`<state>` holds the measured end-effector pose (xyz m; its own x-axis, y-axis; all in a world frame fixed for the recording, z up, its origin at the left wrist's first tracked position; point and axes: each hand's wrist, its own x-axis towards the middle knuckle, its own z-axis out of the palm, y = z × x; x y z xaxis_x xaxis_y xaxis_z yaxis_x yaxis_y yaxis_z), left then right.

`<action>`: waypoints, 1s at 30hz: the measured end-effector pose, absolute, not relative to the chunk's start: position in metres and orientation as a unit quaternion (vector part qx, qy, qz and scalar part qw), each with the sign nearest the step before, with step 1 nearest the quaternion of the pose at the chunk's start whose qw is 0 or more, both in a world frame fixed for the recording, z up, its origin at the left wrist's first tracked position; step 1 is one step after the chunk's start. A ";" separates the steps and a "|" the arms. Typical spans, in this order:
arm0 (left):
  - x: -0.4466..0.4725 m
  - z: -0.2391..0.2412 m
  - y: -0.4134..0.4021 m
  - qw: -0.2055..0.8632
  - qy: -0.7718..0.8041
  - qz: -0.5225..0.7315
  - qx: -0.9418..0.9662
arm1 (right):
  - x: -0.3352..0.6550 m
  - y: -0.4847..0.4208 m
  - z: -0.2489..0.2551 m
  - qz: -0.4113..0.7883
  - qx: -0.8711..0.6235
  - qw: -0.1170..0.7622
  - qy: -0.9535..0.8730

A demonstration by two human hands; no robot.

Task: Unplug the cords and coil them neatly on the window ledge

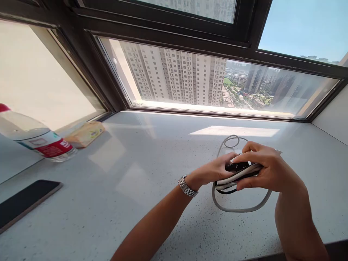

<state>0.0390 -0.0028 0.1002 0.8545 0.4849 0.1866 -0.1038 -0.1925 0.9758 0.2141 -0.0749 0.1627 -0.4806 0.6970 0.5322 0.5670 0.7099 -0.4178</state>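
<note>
The cable (239, 208) is light grey, and some of its loops look white. The small thing (236, 166) it is wound around is black. The watch band (187, 186) is shiny silver. The desk (141, 166) is pale grey with tiny dark specks all over it. The bottle (35, 139) is clear with a red cap and a red and white label. The phone (25, 201) is black. The little pack (86, 133) is yellow. The window frame (174, 40) is black.
</note>
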 end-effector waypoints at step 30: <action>0.042 0.109 -0.002 0.636 0.057 0.091 0.764 | 0.208 -0.063 0.158 0.041 -0.282 0.435 -0.854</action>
